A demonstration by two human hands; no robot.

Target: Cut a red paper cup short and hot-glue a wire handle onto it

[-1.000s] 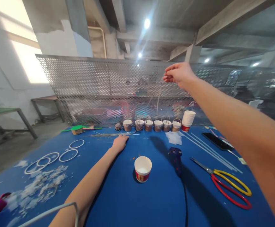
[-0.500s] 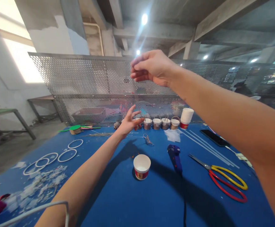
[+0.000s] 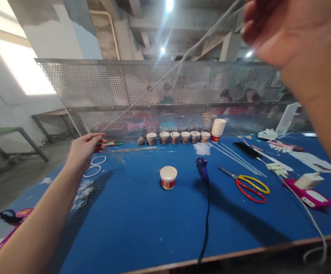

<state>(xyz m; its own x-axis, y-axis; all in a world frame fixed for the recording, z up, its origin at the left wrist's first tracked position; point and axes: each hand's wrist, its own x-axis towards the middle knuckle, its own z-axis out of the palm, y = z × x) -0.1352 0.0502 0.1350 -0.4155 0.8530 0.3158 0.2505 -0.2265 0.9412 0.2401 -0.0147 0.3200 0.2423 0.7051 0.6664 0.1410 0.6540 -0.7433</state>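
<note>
My left hand (image 3: 82, 152) is at the left over the blue table, thumb and fingers pinched on the lower end of a pale cord (image 3: 156, 82). The cord slants up across the view to my right hand (image 3: 273, 30), raised at the top right. That hand is blurred and partly cut off by the frame; its fingers look curled by the cord's upper end. A blurred wisp hangs just right of my left fingers. Upright in the middle of the table is a white paper cup (image 3: 168, 178) with a red band, touched by neither hand.
Right of the cup lie a blue glue gun (image 3: 202, 170) with a black cable and red-and-yellow-handled scissors (image 3: 243, 182). Several small buckets (image 3: 175, 137) and stacked cups (image 3: 218, 129) line the back, before a perforated metal screen (image 3: 97, 83). White rings (image 3: 98, 160) lie left.
My left hand has closed and moved left; the small grey twine piece is gone from the table. My right hand has swung up and right. The cord now stretches between them. The view has shifted.
</note>
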